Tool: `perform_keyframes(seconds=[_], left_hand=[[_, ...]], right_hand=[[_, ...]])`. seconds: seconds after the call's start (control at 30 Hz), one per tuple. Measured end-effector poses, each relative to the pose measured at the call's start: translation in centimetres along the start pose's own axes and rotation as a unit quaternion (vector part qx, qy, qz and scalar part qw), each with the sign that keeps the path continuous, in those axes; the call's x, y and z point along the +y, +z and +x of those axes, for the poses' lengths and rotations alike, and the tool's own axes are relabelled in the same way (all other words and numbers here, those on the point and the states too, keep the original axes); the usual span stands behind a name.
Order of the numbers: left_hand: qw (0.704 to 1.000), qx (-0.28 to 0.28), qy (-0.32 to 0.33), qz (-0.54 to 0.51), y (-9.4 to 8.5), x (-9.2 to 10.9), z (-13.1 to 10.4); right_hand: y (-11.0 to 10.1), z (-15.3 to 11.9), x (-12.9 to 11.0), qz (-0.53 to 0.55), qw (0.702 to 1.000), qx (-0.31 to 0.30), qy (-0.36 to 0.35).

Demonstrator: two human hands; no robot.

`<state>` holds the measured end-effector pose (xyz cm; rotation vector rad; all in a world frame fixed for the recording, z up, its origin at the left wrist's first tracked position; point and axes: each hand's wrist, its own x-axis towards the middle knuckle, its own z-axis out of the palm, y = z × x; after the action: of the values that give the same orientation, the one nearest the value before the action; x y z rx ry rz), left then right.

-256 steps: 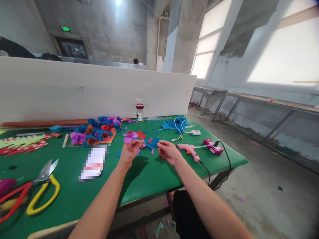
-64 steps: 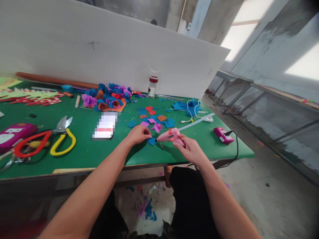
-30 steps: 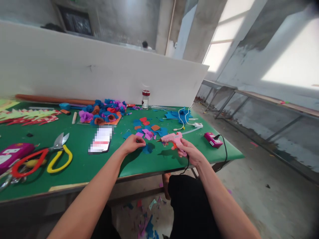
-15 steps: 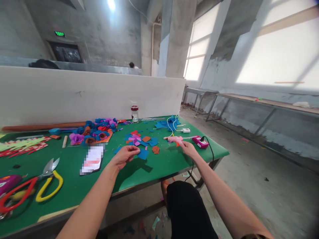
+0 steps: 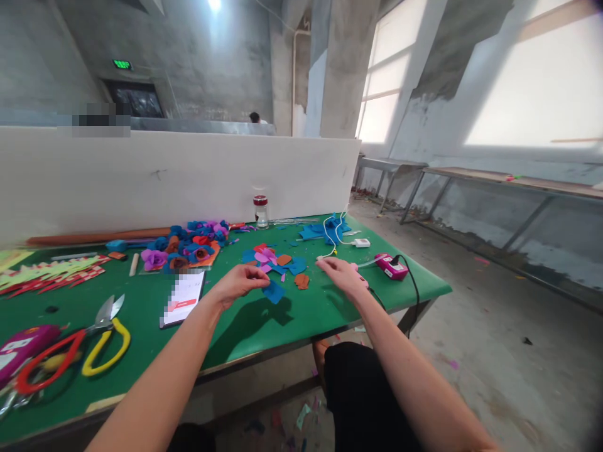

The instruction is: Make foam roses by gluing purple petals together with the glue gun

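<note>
Between the fingertips of my left hand (image 5: pixel 242 282) is a blue paper piece (image 5: pixel 274 291), raised over the green table (image 5: pixel 245 342). My right hand (image 5: pixel 340 274) is closed, fingertips together near the end of a white cable; whether they grip anything is too small to tell. Partly behind that hand lies a pink glue gun (image 5: pixel 362 276). Loose blue, pink and brown paper petals (image 5: pixel 266 256) are spread beyond my left hand. One brown petal (image 5: pixel 302 281) sits between the hands.
A magenta power box (image 5: pixel 392 267) with a black cord is at the right. Paper flowers (image 5: pixel 191 251), a phone (image 5: pixel 183 298) and red-and-yellow scissors (image 5: pixel 106 317) are on the left. A jar (image 5: pixel 260 211) stands by the white panel (image 5: pixel 198 176).
My right hand has left the pink glue gun and moved slightly left, its fingertips now beyond the gun. My left hand still holds the blue piece. The view has shifted a little.
</note>
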<state>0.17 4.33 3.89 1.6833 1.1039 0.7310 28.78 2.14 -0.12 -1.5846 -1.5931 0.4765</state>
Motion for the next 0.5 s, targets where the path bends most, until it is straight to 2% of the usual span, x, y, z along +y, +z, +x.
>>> perform_keyframes(seconds=[0.03,0.1,0.17,0.27,0.4,0.5], left_hand=[[1.000,-0.002,0.013,0.018,-0.3,0.2,0.2],[0.998,-0.010,0.034,0.046,-0.9,0.3,0.5],[0.996,-0.021,0.045,0.070,-1.4,0.2,0.9],[0.993,-0.033,0.052,0.100,-2.0,-0.2,1.3],[0.993,-0.031,0.054,0.095,-2.2,-0.3,1.5],[0.997,0.024,0.053,0.041,-2.1,-0.2,1.8]], right_hand=[[0.9,-0.1,-1.5,0.033,0.998,-0.043,-0.028],[2.9,-0.6,-4.2,0.159,0.971,-0.169,-0.063],[4.6,-1.0,-6.2,0.195,0.953,-0.224,-0.054],[6.5,-1.1,-7.4,0.198,0.956,-0.215,-0.011],[7.7,-0.1,-7.4,0.238,0.952,-0.190,0.035],[7.8,1.2,-7.2,0.272,0.950,-0.142,0.051]])
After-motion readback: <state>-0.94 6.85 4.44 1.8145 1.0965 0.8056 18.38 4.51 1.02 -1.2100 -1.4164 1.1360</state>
